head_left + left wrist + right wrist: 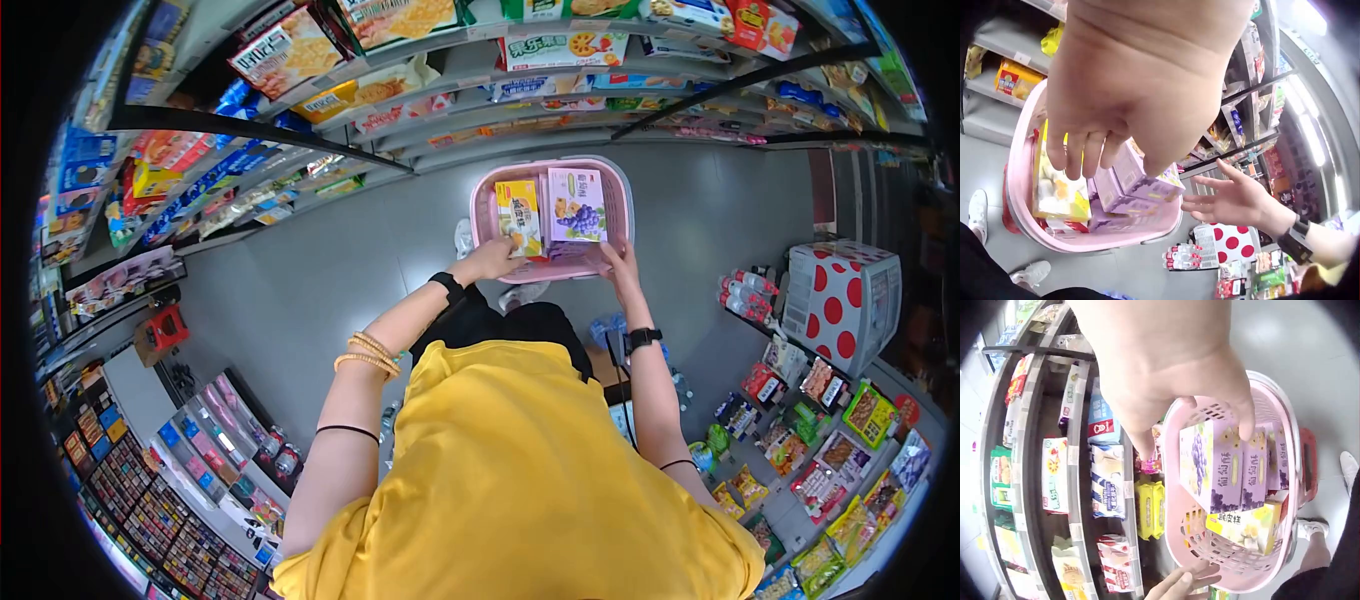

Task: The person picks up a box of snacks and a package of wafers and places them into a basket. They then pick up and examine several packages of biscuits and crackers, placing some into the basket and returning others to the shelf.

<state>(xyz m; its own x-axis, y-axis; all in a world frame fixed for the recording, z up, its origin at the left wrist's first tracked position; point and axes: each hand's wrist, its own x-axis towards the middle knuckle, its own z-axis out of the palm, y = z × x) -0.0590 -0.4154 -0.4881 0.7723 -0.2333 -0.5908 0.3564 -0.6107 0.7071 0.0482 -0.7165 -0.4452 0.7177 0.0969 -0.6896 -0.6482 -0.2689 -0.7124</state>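
Left hand lay over the yellow cake box, fingers extended | right hand apart, fingers spread, beside the grape-pastry boxes | all sat inside the pink basket | a nudge might have toppled them

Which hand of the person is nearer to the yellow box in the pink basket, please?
The left. The left hand is at the near end of the yellow box, contact unclear. The right hand is farther off, at the right side of the pink basket, near the purple boxes.
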